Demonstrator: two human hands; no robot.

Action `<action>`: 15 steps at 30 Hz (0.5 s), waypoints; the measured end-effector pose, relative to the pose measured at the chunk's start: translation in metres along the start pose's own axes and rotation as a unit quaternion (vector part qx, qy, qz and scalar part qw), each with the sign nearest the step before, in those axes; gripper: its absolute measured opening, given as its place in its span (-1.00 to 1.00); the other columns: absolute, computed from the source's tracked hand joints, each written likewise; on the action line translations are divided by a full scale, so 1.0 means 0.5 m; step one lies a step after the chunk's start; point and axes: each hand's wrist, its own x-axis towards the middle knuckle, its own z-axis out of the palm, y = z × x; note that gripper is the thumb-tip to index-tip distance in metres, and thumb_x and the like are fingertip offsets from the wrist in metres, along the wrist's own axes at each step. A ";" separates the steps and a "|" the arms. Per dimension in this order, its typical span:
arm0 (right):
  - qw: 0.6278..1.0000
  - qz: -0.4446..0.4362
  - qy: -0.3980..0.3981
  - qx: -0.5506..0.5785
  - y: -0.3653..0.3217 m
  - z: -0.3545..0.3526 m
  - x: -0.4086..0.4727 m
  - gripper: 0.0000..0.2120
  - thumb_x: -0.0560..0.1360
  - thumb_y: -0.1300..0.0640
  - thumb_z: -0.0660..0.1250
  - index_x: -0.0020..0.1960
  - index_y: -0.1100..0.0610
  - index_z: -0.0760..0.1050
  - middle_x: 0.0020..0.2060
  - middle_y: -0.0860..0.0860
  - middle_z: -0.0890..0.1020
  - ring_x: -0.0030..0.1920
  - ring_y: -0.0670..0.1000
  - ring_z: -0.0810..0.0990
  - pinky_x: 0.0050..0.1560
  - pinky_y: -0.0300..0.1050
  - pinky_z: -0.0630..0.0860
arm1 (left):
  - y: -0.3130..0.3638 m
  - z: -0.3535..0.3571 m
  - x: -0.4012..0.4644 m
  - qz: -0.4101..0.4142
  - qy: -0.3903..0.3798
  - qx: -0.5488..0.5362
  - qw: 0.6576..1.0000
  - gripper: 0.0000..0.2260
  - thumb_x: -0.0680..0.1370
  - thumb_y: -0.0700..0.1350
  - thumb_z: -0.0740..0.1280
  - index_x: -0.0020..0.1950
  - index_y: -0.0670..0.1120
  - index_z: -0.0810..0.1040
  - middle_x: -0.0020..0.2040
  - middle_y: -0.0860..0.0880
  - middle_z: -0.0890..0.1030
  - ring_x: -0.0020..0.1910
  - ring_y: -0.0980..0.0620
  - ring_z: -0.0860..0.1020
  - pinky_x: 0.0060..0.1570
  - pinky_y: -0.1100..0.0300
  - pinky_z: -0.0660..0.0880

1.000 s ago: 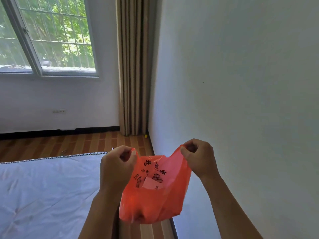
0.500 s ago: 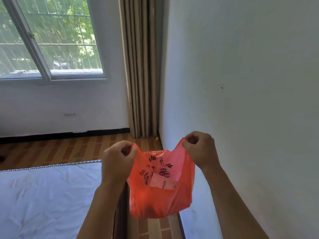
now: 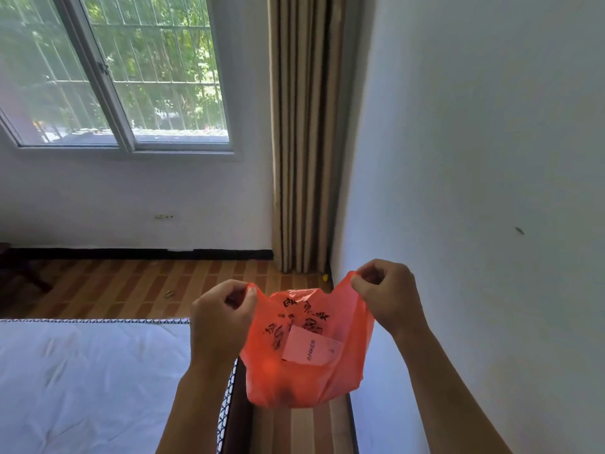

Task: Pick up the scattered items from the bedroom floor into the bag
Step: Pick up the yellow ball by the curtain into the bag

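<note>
The bag (image 3: 304,348), thin orange plastic with black print, hangs in the air between the two hands, over the strip of floor (image 3: 304,430) that runs between the bed and the wall. The left hand (image 3: 221,317) pinches one handle with curled fingers and thumb, and the right hand (image 3: 388,294) pinches the other the same way, so the mouth is pulled open toward the person. Inside, a pale card or flat packet (image 3: 311,350) with printed lettering leans against the far side, and lower down a darker rounded shape shows through the plastic; what that is cannot be told. The main risk, as I judge it, is the thin film: if the hands pull too far apart a handle could stretch or tear, and if one pinch slips the bag would tip and spill its contents back onto the floor. Beyond the left hand a small ring-like thing (image 3: 169,293) lies on the boards, and beyond the right hand a small yellow bit (image 3: 325,277) sits by the foot of the curtain (image 3: 304,132); either could be overlooked. The bed (image 3: 91,381) lies below and beside the left hand, and the wall (image 3: 491,158) stands close by the right hand.
</note>
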 end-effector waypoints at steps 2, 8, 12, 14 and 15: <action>1.000 0.002 0.007 -0.005 0.012 0.017 0.033 -0.87 0.47 0.20 0.50 -0.22 0.01 0.67 -0.38 -0.15 0.67 -0.29 -0.15 0.66 -0.26 -0.26 0.59 | -0.019 0.030 0.036 0.001 -0.008 0.000 1.000 -0.87 0.53 -0.21 0.51 -0.12 0.03 0.73 -0.28 0.22 0.67 -0.25 0.20 0.66 -0.22 0.29 0.61; 0.998 0.017 0.032 -0.042 0.034 0.059 0.159 -0.85 0.47 0.20 0.49 -0.23 -0.01 0.66 -0.37 -0.15 0.67 -0.27 -0.18 0.65 -0.23 -0.30 0.57 | -0.063 0.113 0.193 -0.019 -0.038 -0.012 0.999 -0.71 0.50 -0.17 0.51 -0.23 0.23 0.62 -0.36 0.27 0.63 -0.23 0.25 0.63 -0.26 0.42 0.43; 0.996 0.037 0.061 -0.057 0.024 0.096 0.261 -0.85 0.45 0.21 0.49 -0.23 -0.02 0.66 -0.37 -0.15 0.67 -0.27 -0.16 0.66 -0.19 -0.17 0.63 | -0.087 0.170 0.332 -0.021 -0.059 -0.033 0.997 -0.70 0.48 -0.16 0.52 -0.28 0.24 0.60 -0.37 0.25 0.63 -0.28 0.25 0.63 -0.22 0.21 0.55; 0.994 0.044 0.075 -0.062 0.010 0.114 0.312 -0.86 0.44 0.21 0.48 -0.23 -0.01 0.66 -0.37 -0.16 0.67 -0.27 -0.15 0.66 -0.16 -0.09 0.65 | -0.097 0.196 0.399 -0.017 -0.070 -0.036 0.997 -0.74 0.48 -0.15 0.51 -0.28 0.21 0.61 -0.37 0.21 0.64 -0.29 0.24 0.62 -0.17 0.12 0.60; 0.993 0.046 0.083 -0.066 0.004 0.122 0.336 -0.86 0.44 0.20 0.48 -0.23 -0.01 0.66 -0.37 -0.16 0.67 -0.27 -0.15 0.66 -0.16 -0.09 0.65 | -0.103 0.208 0.429 -0.014 -0.078 -0.043 0.996 -0.77 0.48 -0.14 0.51 -0.27 0.17 0.63 -0.36 0.20 0.65 -0.28 0.23 0.63 -0.16 0.09 0.61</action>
